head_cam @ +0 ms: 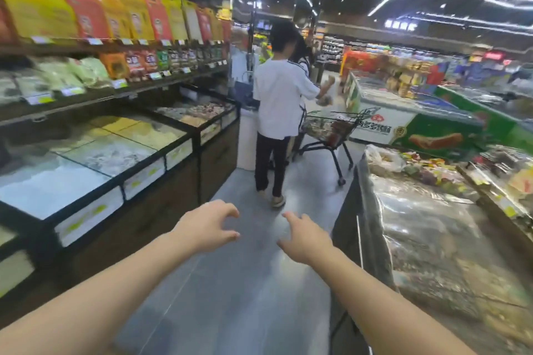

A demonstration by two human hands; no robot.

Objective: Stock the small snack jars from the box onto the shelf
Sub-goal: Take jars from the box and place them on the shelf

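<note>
Both my arms stretch forward over a grey shop aisle. My left hand (pixel 206 226) hangs in the air with loosely curled fingers and holds nothing. My right hand (pixel 305 238) is beside it, a little apart, fingers relaxed and empty. No snack jars and no box show in the head view. Shelves (pixel 86 95) with hanging snack bags run along the left side. The picture is blurred by motion.
Glass-topped bulk bins (pixel 95 153) line the left below the shelves. A covered display counter (pixel 432 225) stands on the right. Ahead, a person in a white shirt (pixel 278 104) stands with a shopping cart (pixel 328 130), filling much of the aisle. Chest freezers (pixel 409 124) lie beyond.
</note>
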